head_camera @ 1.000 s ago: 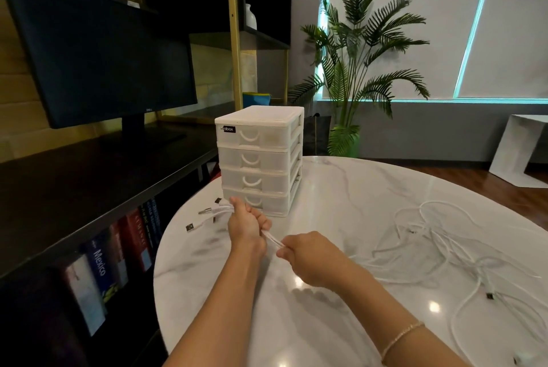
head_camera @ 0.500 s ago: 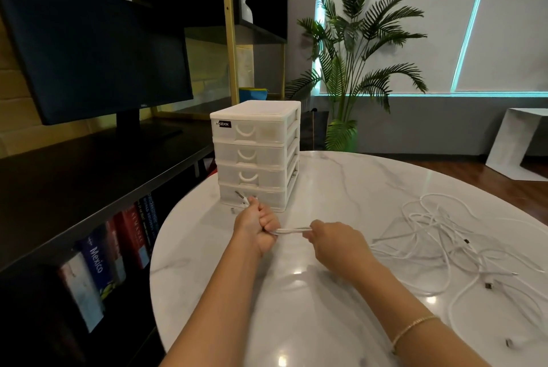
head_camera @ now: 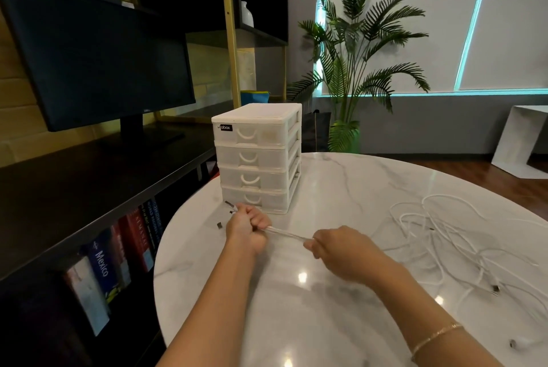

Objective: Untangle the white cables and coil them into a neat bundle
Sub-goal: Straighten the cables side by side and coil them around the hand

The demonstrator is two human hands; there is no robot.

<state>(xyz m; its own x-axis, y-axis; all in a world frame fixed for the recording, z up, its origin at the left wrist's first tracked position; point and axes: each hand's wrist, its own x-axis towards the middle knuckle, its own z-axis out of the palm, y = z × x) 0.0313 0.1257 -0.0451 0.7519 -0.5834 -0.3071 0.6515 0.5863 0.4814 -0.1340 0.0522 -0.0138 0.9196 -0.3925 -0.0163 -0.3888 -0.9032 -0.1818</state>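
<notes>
Gripping a gathered run of the white cables (head_camera: 284,232), my left hand (head_camera: 246,227) is closed in a fist around them just in front of the drawer unit (head_camera: 257,156), with several plug ends (head_camera: 229,205) sticking out past its far side. My right hand (head_camera: 341,251) pinches the same strands a short way along, fingers curled around them, so a short straight stretch spans between the two fists above the marble table (head_camera: 341,182). From the right hand the strands run off to the loose tangle (head_camera: 444,230), which lies spread on the tabletop well to the right, with more connectors (head_camera: 494,289) scattered at its near edge. I judge the step in hand to be drawing the strands even and parallel before coiling begins; the bulk of the cable is not yet sorted. To do it well, I keep the left fist fixed as the anchor so the plug ends stay aligned, and slide the right hand along the strands with light pressure, letting them pass through rather than dragging the whole tangle. If a knot reaches the right hand, I stop and loosen it on the table instead of pulling harder, since tension would tighten it. I form loops only from strands already running free.
</notes>
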